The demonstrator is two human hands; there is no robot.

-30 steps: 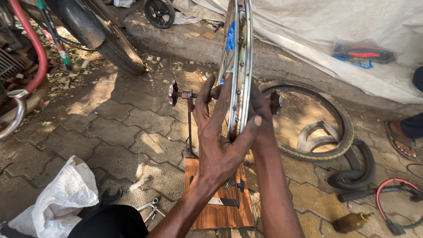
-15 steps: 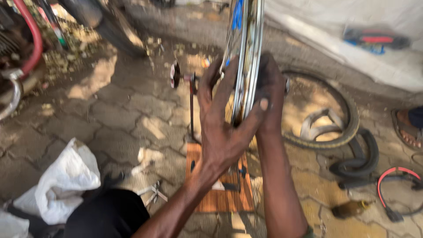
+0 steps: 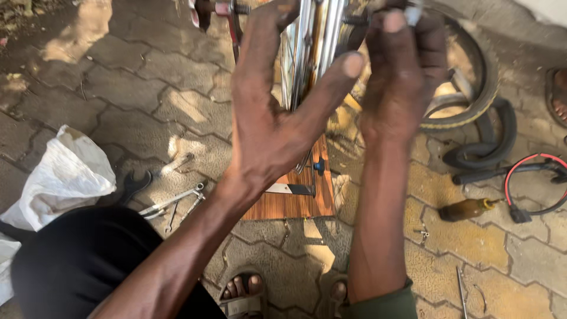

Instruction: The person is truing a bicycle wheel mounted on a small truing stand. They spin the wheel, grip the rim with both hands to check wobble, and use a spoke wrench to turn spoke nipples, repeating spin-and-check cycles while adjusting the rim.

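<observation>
Holding a chrome rim (image 3: 310,53) edge-on between both hands, upright over a wooden board (image 3: 295,201) on the paved floor (image 3: 118,88). Left hand (image 3: 269,118): palm on the rim's left side, fingers spread upward, thumb hooked across to the right of the metal; a loose, splayed clasp, not a fist. Right hand (image 3: 401,88): fingers curled over the rim's right side near the top of view; what the fingertips pinch is blurred, cannot tell. Change since half a second ago: view has dropped and closed in, so the hands fill the frame and the rim's upper part is cut off; the left thumb and fingers stay in the same straddling pose, and the rim has not left its stand. Judgement: the wheel is held in place rather than being moved, and the hands are checking or steadying it. A red-capped axle end (image 3: 204,10) shows at top left of the rim. Surroundings: white sack (image 3: 71,171) at lower left, spanners (image 3: 171,204) on the paving beside the board, old tyre (image 3: 472,88) and black tube (image 3: 484,150) to the right, brown bottle (image 3: 466,208) near a red cable (image 3: 531,171). Sandalled feet (image 3: 242,292) at bottom edge, apart from the board.
</observation>
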